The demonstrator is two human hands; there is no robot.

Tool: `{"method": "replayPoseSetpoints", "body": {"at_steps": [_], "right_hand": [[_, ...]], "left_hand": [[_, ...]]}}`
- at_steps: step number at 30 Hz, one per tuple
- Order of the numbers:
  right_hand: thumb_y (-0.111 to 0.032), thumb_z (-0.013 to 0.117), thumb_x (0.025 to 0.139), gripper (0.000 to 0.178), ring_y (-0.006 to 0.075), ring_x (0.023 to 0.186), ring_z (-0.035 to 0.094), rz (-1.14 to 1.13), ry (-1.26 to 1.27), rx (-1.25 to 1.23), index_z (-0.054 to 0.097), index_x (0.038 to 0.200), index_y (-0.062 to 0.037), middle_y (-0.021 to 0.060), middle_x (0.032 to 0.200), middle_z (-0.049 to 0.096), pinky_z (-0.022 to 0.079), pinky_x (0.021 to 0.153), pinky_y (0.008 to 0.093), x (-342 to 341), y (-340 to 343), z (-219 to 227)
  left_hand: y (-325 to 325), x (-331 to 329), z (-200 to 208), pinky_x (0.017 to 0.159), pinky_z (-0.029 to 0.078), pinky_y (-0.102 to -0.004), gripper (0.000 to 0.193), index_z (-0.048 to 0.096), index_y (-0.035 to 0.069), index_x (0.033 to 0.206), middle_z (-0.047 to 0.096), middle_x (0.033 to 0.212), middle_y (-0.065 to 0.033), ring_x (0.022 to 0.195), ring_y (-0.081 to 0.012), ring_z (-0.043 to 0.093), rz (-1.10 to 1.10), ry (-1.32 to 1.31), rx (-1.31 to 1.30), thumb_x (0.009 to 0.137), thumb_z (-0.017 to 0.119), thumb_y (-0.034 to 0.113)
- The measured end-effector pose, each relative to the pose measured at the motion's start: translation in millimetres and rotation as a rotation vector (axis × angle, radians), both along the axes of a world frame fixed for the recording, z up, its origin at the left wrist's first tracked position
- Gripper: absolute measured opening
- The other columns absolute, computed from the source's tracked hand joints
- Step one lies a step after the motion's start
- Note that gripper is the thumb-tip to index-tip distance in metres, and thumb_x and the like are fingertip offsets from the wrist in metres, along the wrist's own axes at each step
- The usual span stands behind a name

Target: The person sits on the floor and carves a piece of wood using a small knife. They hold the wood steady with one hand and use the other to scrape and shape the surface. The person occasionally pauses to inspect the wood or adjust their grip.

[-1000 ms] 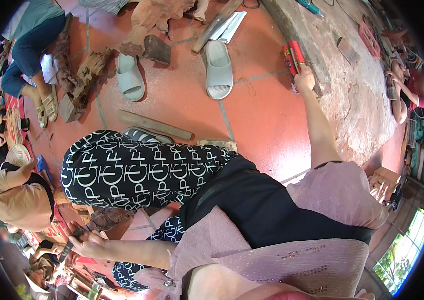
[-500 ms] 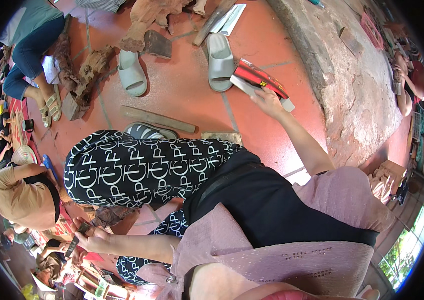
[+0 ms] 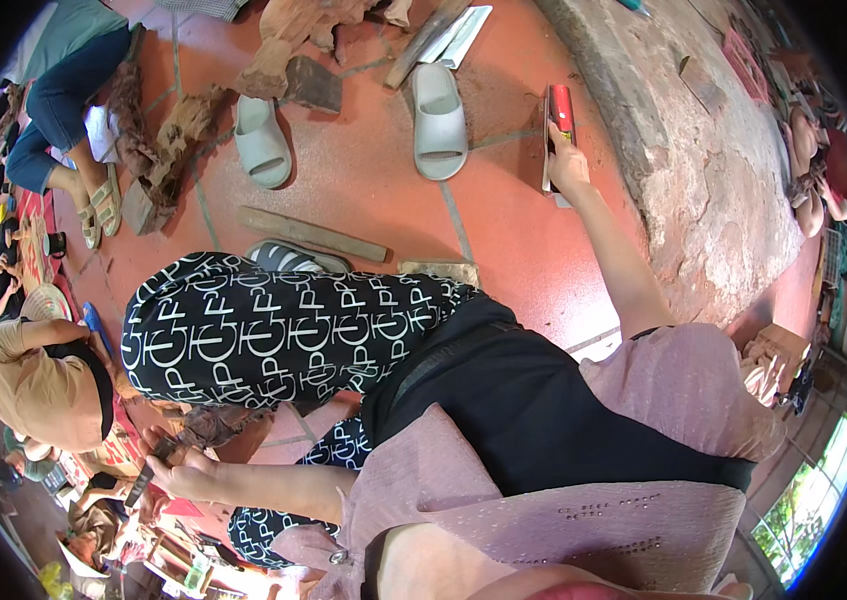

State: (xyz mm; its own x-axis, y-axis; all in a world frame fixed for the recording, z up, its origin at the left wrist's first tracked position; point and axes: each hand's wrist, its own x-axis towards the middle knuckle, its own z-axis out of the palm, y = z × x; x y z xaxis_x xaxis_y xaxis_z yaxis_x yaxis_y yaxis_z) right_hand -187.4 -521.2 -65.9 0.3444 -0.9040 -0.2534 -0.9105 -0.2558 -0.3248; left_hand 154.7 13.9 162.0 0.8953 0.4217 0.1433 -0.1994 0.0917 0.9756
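Note:
My right hand (image 3: 570, 168), at the end of an outstretched arm, has its fingers closed around a narrow red box-like packet (image 3: 562, 108) with a pale flat side. The packet is upended, showing a thin edge, just above the tiled floor. Right of the grey slide sandals (image 3: 441, 125) it hangs, apart from them. At the left, my left hand (image 3: 184, 473) is closed on a dark, flat, strip-like piece (image 3: 141, 487); its kind is too small to tell. Below that hand another person's hand shows, close to the piece.
Wood chunks (image 3: 189, 130) and a wooden stick (image 3: 314, 233) lie on the red tiles, near a striped slipper (image 3: 294, 258). A raised concrete edge (image 3: 634, 120) runs along the right. Several people sit at the left, one in a tan shirt (image 3: 49, 385) nearby. Papers (image 3: 466, 38) lie at the top.
My right hand has moved right and up, away from the grey sandal, and turned the red packet from lying slantwise to nearly upright. The left hand has barely moved.

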Motion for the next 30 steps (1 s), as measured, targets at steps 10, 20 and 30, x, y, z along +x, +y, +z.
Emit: {"method": "replayPoseSetpoints", "body": {"at_steps": [10, 20, 30], "right_hand": [[-0.019, 0.061, 0.077, 0.052, 0.0306, 0.123, 0.035, 0.27, 0.786, -0.309, 0.05, 0.128, -0.0159, 0.0085, 0.129, 0.037, 0.039, 0.091, 0.0402, 6, -83, 5], [-0.019, 0.063, 0.075, 0.058, 0.0319, 0.113, 0.046, -0.02, 0.582, -0.203, 0.044, 0.129, -0.0075, 0.0135, 0.139, 0.025, 0.04, 0.093, 0.039, -10, -108, -25], [-0.009, 0.056, 0.078, 0.06, 0.0338, 0.125, 0.035, 0.235, 0.232, -0.575, 0.04, 0.135, -0.0151, 0.0135, 0.142, 0.027, 0.035, 0.1, 0.042, -29, -104, -61]], "left_hand": [[-8, -4, 3, 0.09, 0.047, -0.0411, 0.035, 0.049, -0.017, 0.112, 0.057, 0.103, -0.0263, 0.095, -0.0333, 0.058, -0.01, -0.021, 0.051, 0.095, 0.03, 0.006], [-3, -1, -2, 0.095, 0.043, -0.0439, 0.034, 0.044, -0.017, 0.113, 0.054, 0.108, -0.028, 0.101, -0.0355, 0.055, -0.053, 0.01, 0.083, 0.095, 0.03, 0.007], [33, 0, -12, 0.088, 0.049, -0.0442, 0.025, 0.05, -0.008, 0.109, 0.06, 0.098, -0.0224, 0.094, -0.0302, 0.06, -0.101, 0.028, -0.04, 0.095, 0.036, 0.008]]}}
